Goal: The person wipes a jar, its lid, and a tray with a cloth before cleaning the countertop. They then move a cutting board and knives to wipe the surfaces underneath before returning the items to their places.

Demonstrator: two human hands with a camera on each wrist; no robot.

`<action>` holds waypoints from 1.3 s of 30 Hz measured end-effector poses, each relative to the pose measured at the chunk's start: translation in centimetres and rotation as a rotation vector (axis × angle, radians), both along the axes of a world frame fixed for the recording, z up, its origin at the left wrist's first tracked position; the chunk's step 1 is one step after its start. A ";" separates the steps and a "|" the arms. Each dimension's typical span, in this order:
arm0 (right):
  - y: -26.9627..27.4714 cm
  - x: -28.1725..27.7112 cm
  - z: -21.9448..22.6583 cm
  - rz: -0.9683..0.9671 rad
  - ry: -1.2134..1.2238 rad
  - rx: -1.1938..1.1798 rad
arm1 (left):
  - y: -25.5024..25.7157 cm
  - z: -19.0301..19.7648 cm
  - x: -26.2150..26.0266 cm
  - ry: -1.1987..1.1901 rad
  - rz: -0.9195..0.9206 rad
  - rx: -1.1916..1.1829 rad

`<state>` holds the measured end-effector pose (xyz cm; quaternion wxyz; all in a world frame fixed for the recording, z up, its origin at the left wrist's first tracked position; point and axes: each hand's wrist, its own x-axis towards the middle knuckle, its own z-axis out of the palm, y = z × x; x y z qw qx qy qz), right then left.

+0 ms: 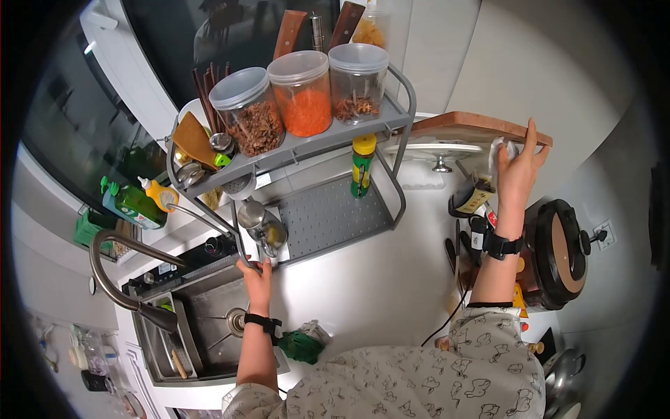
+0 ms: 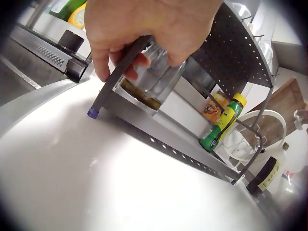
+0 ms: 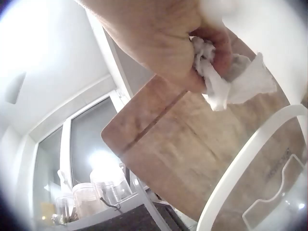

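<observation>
My left hand [image 1: 257, 285] grips the lower left corner of the grey two-tier rack [image 1: 342, 222]. In the left wrist view its fingers curl round the rack's leg [image 2: 118, 74], whose purple foot shows close over the white counter. Right behind those fingers, on the rack's lower shelf, stands a glass jar [image 2: 161, 79] with some dark yellowish contents. My right hand [image 1: 515, 174] is raised at the right and holds a crumpled white tissue [image 3: 243, 84]. The tissue overlaps the face of a wooden cutting board [image 3: 178, 134], which leans behind the rack's right end.
Three lidded spice jars [image 1: 300, 94] line the upper shelf; a yellow-capped green bottle [image 1: 362, 167] stands on the lower one. A white-rimmed lid [image 1: 440, 149] is before the board. The sink [image 1: 209, 325] lies left, a green bag [image 1: 301, 343] near me, a rice cooker [image 1: 555, 255] right.
</observation>
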<state>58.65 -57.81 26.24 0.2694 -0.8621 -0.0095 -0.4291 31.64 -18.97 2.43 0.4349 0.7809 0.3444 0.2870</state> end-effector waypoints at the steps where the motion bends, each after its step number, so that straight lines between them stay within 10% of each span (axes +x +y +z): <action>1: 0.0 -0.2 0.1 -0.001 -0.028 -0.002 | 0.1 -0.1 0.0 0.007 0.000 0.027; 12: 2.0 1.3 0.8 0.205 -0.176 -0.018 | 0.2 -0.7 0.1 0.014 0.005 -0.004; 23: -10.0 8.9 6.0 0.429 -0.086 -0.203 | 0.3 -1.4 0.1 -0.029 0.026 -0.015; 39: 3.8 22.9 12.5 0.459 0.172 -0.460 | -0.3 -1.1 0.5 -0.039 0.068 -0.051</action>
